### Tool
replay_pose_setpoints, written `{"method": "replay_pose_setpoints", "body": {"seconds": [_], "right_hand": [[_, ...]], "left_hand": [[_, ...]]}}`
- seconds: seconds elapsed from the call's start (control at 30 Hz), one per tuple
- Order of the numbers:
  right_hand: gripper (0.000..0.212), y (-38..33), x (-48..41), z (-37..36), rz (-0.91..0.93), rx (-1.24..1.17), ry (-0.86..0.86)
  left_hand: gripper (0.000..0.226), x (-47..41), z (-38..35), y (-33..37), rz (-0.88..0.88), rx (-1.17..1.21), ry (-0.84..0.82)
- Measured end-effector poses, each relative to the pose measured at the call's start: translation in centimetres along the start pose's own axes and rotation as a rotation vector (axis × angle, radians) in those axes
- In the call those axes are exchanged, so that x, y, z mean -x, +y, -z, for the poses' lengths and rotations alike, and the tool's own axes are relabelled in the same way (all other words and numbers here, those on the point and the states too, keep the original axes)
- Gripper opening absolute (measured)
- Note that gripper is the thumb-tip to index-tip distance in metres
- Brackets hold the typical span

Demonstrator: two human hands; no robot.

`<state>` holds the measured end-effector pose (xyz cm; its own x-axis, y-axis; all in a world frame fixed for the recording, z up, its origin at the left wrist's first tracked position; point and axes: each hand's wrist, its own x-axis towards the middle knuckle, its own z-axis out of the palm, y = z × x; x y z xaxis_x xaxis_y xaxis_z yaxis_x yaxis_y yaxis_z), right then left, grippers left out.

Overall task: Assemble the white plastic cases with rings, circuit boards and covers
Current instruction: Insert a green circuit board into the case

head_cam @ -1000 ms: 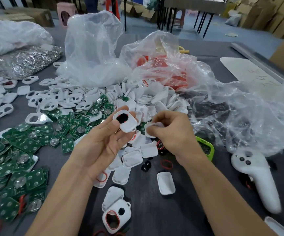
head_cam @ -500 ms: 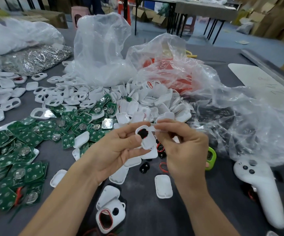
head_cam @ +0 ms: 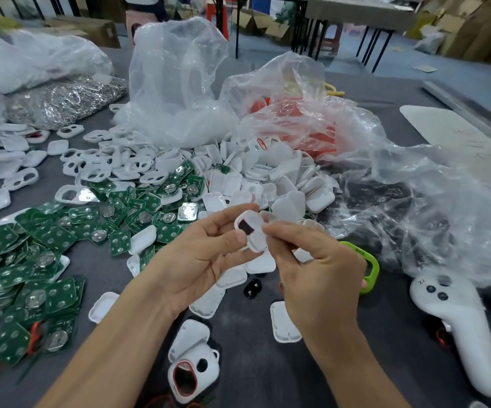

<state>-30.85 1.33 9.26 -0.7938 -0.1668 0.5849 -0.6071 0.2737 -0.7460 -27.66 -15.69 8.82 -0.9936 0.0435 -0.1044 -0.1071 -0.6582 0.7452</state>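
White case (head_cam: pixel 251 231) pinched between left hand (head_cam: pixel 197 257) and right hand (head_cam: pixel 317 278)

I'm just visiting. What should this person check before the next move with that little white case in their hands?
1. Grip of left hand on white case: ok.
2. Pinch of right hand on the case's edge: ok.
3. Ring seated inside the case: cannot tell.
4. Green circuit boards piled close by: ok.
5. Loose covers heaped just ahead: ok.
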Motion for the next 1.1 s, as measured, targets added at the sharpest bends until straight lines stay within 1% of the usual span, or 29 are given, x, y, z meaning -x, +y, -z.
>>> {"method": "replay_pose_setpoints", "body": {"seconds": [0.07, 0.17, 0.27, 0.33, 0.43, 0.53, 0.6, 0.63, 0.77, 0.8, 0.87, 0.93, 1.0, 1.1], "right_hand": [[0.013, -0.2, 0.0, 0.0, 0.038, 0.023, 0.007], [0.017, -0.4, 0.1, -0.3, 0.109, 0.105, -0.022], [0.02, -0.4, 0.1, -0.3, 0.146, 0.185, 0.005], [0.019, -0.3, 0.2, -0.3, 0.174, 0.239, 0.025], [0.015, -0.5, 0.2, -0.6, 0.204, 0.303, 0.003], [0.027, -0.8, 0.2, -0.7, 0.183, 0.257, -0.072], [0.033, -0.9, 0.1, -0.3, 0.122, 0.157, -0.109], [0.034, -0.9, 0.0, 0.0, 0.056, 0.084, -0.096], [0.02, -0.4, -1.0, 1.1, -0.304, -0.181, 0.031], [0.019, -0.2, -1.3, 1.2, -0.395, -0.26, 0.008], [0.032, 0.2, -1.4, 0.8, -0.547, -0.412, -0.129], [0.046, 0.1, -1.2, 0.3, -0.593, -0.462, -0.244], [0.043, 0.0, -0.9, -0.2, -0.56, -0.399, -0.289], [0.038, 0.0, -0.7, -0.3, -0.567, -0.346, -0.276]], "left_hand": [[0.046, 0.0, 0.0, -0.1, 0.011, -0.007, -0.004], [0.053, 0.2, -0.1, -0.1, 0.011, 0.002, -0.028], [0.045, 0.1, -0.2, 0.0, 0.013, -0.006, -0.005], [0.045, 0.1, -0.3, 0.0, 0.022, -0.014, 0.003], [0.045, 0.1, -0.4, -0.1, 0.035, -0.036, 0.014], [0.042, 0.2, -0.3, 0.1, 0.037, -0.01, 0.019], [0.04, 0.2, -0.2, 0.1, 0.03, 0.017, 0.019], [0.04, 0.2, -0.2, 0.2, 0.029, 0.029, 0.017], [0.042, 0.4, -0.3, 0.4, 0.047, 0.037, -0.006], [0.042, 0.4, -0.3, 0.4, 0.052, 0.031, -0.017], [0.042, 0.4, -0.3, 0.3, 0.064, 0.018, -0.033], [0.043, 0.3, -0.3, 0.1, 0.071, -0.011, -0.061], [0.045, 0.3, -0.2, -0.1, 0.073, -0.062, -0.101], [0.044, 0.4, -0.1, -0.4, 0.08, -0.119, -0.136]]}}
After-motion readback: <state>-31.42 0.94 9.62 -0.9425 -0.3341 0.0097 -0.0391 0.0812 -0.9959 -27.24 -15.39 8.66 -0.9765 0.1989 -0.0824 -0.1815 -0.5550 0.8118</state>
